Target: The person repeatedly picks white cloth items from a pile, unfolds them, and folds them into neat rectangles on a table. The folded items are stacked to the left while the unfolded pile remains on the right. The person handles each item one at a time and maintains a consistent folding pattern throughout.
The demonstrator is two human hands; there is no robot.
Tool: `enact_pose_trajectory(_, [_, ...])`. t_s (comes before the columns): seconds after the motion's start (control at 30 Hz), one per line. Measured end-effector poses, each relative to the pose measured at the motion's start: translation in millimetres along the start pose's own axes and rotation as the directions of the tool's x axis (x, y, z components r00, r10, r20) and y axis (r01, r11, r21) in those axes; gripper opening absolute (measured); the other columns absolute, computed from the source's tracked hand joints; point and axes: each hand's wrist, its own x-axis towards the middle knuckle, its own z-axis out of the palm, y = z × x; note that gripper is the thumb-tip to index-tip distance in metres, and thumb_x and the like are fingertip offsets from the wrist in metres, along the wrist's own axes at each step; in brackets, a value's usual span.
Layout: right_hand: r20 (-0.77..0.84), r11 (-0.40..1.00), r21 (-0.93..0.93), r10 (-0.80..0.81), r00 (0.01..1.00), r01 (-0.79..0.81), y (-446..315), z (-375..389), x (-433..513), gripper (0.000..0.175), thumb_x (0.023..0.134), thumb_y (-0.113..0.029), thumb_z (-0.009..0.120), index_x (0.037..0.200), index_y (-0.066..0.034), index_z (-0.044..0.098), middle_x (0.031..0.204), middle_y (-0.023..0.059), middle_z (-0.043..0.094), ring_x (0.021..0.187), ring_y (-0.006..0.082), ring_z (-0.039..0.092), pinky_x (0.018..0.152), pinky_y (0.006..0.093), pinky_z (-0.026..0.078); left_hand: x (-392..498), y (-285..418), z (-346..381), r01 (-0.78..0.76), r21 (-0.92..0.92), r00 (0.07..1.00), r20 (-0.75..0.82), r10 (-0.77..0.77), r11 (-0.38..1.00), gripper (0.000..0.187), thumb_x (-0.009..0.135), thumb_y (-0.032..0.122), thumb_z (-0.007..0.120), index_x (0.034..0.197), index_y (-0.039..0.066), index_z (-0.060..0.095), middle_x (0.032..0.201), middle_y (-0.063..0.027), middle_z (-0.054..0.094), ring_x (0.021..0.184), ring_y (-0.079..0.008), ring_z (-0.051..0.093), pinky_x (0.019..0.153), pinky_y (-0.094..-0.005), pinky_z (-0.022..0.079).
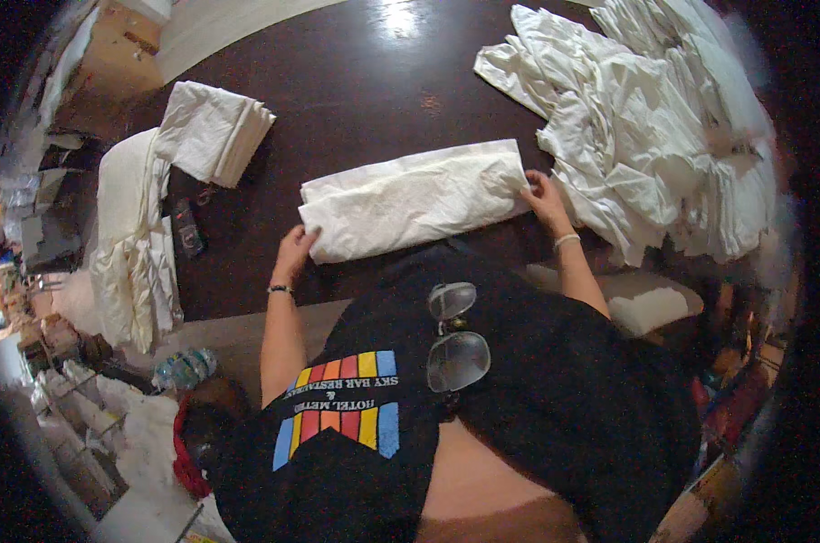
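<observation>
A white cloth (417, 200), folded into a long band, lies at a slight slant on the dark brown table (369, 88) right in front of me. Its near left corner is pinched by my left hand (296, 252), thumb on top. At the other end, my right hand (544, 199) grips the right edge between thumb and fingers. The fingertips under the cloth are partly hidden. Some creases run across its upper layer, and a second layer shows along the far edge.
Folded white cloths (210, 132) are stacked at the left. Beside them, more cloths (128, 237) hang over the table edge, near a small dark object (189, 227). A large heap of crumpled white cloths (613, 122) covers the right side. A plastic-wrapped item (184, 368) sits below the table's left edge.
</observation>
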Motion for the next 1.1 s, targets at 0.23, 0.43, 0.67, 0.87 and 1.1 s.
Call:
enact_pose_trajectory(0.23, [-0.205, 0.807, -0.590, -0.196, 0.959, 0.039, -68.8, 22.3, 12.4, 0.037, 0.079, -0.040, 0.077, 0.080, -0.0041, 0.068, 0.083, 0.0119, 0.063, 0.078, 0.0275, 0.062, 0.072, 0.0402, 0.050, 37.9, 33.6, 23.7, -0.102, -0.040, 0.971, -0.221, 0.090, 0.994, 0.033, 0.091, 0.031, 0.070, 0.102, 0.001, 0.062, 0.084, -0.0022, 0.064, 0.075, -0.0066, 0.052, 0.064, -0.0241, 0.044])
enact_pose_trajectory(0.43, [-0.304, 0.901, -0.386, -0.328, 0.894, 0.199, -65.0, 28.6, 11.9, 0.024, 0.078, -0.026, 0.077, 0.072, -0.0050, 0.066, 0.087, 0.0092, 0.060, 0.082, 0.0235, 0.058, 0.074, 0.0349, 0.047, 37.0, 38.5, 24.6, -0.289, -0.334, 0.956, -0.151, 0.252, 0.897, 0.022, 0.096, 0.025, 0.065, 0.105, 0.007, 0.055, 0.087, 0.0014, 0.060, 0.076, -0.0063, 0.051, 0.066, -0.0240, 0.044])
enact_pose_trajectory(0.67, [-0.345, 0.934, -0.306, -0.290, 0.893, 0.185, -51.5, 31.1, 42.1, 0.022, 0.087, -0.026, 0.069, 0.090, -0.0049, 0.069, 0.081, 0.0111, 0.067, 0.069, 0.0247, 0.063, 0.068, 0.0364, 0.050, 76.4, 35.4, 28.9, -0.233, -0.154, 0.950, -0.247, 0.191, 0.960, 0.026, 0.098, 0.027, 0.061, 0.108, 0.005, 0.053, 0.095, -0.0053, 0.059, 0.086, -0.0146, 0.054, 0.077, -0.0317, 0.047])
enact_pose_trajectory(0.87, [-0.282, 0.917, -0.396, -0.079, 0.956, -0.041, -64.1, 41.2, 43.5, 0.030, 0.090, -0.032, 0.064, 0.112, -0.0110, 0.066, 0.096, 0.0123, 0.069, 0.089, 0.0288, 0.066, 0.081, 0.0394, 0.050, 74.3, 60.9, 43.2, -0.181, 0.293, 0.844, -0.443, 0.301, 0.939, 0.033, 0.090, 0.022, 0.069, 0.111, 0.004, 0.051, 0.106, -0.0128, 0.060, 0.096, -0.0290, 0.059, 0.087, -0.0373, 0.046])
enact_pose_trajectory(1.1, [-0.012, 0.663, -0.482, -0.658, 0.753, 0.572, -95.9, 129.8, 29.1, 0.058, 0.084, -0.017, 0.066, 0.138, -0.0068, 0.048, 0.140, 0.0167, 0.049, 0.134, 0.0355, 0.041, 0.114, 0.0460, 0.028, 44.7, 85.3, 155.9, -0.534, 0.700, 0.729, 0.097, 0.678, 0.475, 0.070, 0.091, 0.025, 0.055, 0.153, 0.009, 0.028, 0.162, -0.0135, 0.019, 0.151, -0.0339, 0.011, 0.119, -0.0554, 0.004])
